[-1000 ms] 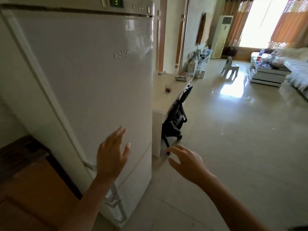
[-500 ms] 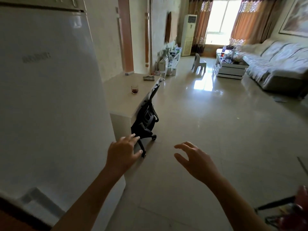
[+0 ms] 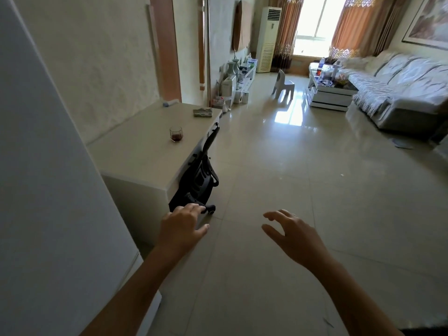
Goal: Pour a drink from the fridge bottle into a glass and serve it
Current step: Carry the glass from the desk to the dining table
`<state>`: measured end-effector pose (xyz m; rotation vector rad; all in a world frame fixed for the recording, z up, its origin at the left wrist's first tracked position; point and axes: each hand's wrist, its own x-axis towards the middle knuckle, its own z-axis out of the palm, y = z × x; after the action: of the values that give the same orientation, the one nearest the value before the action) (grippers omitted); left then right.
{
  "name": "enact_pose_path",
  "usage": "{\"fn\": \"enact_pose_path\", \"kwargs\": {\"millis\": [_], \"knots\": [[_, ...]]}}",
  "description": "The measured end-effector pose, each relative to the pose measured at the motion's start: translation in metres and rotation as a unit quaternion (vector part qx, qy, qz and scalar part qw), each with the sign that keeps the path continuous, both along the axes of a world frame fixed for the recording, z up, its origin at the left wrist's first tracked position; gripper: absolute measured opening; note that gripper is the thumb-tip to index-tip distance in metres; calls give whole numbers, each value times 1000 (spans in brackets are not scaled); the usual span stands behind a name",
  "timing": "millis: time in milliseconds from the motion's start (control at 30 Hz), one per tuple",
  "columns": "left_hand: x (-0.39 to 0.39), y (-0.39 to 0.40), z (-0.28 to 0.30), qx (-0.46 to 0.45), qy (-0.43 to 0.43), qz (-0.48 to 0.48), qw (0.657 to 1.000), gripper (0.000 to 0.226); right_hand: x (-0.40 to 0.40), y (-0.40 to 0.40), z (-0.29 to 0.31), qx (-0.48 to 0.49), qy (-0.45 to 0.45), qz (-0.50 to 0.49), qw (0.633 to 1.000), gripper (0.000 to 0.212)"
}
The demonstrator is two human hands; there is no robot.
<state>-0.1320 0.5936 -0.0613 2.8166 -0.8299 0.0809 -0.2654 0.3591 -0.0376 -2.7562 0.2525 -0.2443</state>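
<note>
Bare and empty, both hands hang out over the glossy floor tiles: the left hand with loosely spread, slightly curled fingers, the right hand open with thumb and fingers bowed as if ready to take something, neither holding anything. Hard against the left forearm stands the white fridge, its door shut as far as can be seen; no bottle is in view. Just beyond the left hand's fingertips sits a black wheeled chair, tucked against the edge of the pale table. Further ahead of the left hand, on that table, stands the glass with a little dark liquid in its bottom, near the chair-side edge. I judge that serving means reaching over or past the chair, and a foot or shin catching its castors could jolt the table or the arm. Thin glass close to an edge would tip from a hurried grab, and a polished floor turns any spill slippery. Farther off beyond both hands lie a small white stool, a low coffee table and a sofa: a long carry if the drink goes there.
</note>
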Motion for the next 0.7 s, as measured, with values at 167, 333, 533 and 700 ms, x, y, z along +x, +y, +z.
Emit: {"fn": "enact_pose_path", "kwargs": {"millis": [167,333,533,700], "knots": [[53,-46,1,4,-3,3,1000,53,59,-54,-7,1,9,3,1000,40],[112,-106,-3,-16,-8,41,999,53,132,-122,-17,-4,17,33,999,42],[183,-172,1,-15,9,120,993,51,231,-211,-19,-12,33,98,995,41],[235,-201,5,-20,-10,183,983,49,317,-266,-14,-16,26,150,988,39]]}}
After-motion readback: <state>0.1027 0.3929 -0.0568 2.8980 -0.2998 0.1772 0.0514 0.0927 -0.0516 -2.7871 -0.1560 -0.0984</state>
